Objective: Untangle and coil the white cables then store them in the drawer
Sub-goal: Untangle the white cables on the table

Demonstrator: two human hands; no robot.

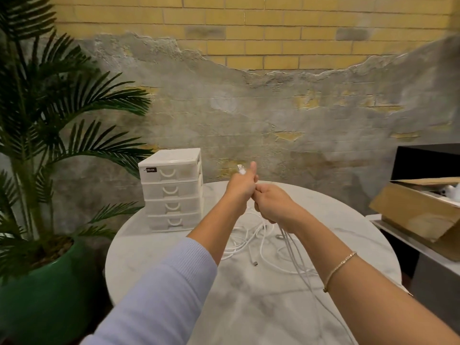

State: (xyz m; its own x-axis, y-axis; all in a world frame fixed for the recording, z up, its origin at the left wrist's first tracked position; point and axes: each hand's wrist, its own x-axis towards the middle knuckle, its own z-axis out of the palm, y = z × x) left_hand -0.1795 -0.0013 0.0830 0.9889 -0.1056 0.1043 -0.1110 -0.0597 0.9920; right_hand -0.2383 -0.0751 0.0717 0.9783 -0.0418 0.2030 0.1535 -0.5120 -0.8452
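Above the round white marble table [159, 247], both hands are held out close together, knuckles almost touching. The left hand [241, 186] is curled in a fist with the thumb sticking up, and it grips a thin white cable whose small clear plug [240, 167] pokes out beside the thumb. The right hand [271, 204] is curled too, holding a bunch of white cable strands [290, 241] that hang down under it toward the near edge of the table. Below and between the hands, the tangled pile of white cables [245, 241] lies loose on the table, with a small silver plug end [254, 263] sticking out near the left arm. Left of the left hand stands a small white plastic box with four drawers [173, 190], all pushed in. Farther left is a tall palm plant [57, 115] in a green pot [49, 295]. Right of the right hand, off the table, sits an open brown cardboard box [418, 212]. A thin gold bracelet [339, 267] circles the right wrist.
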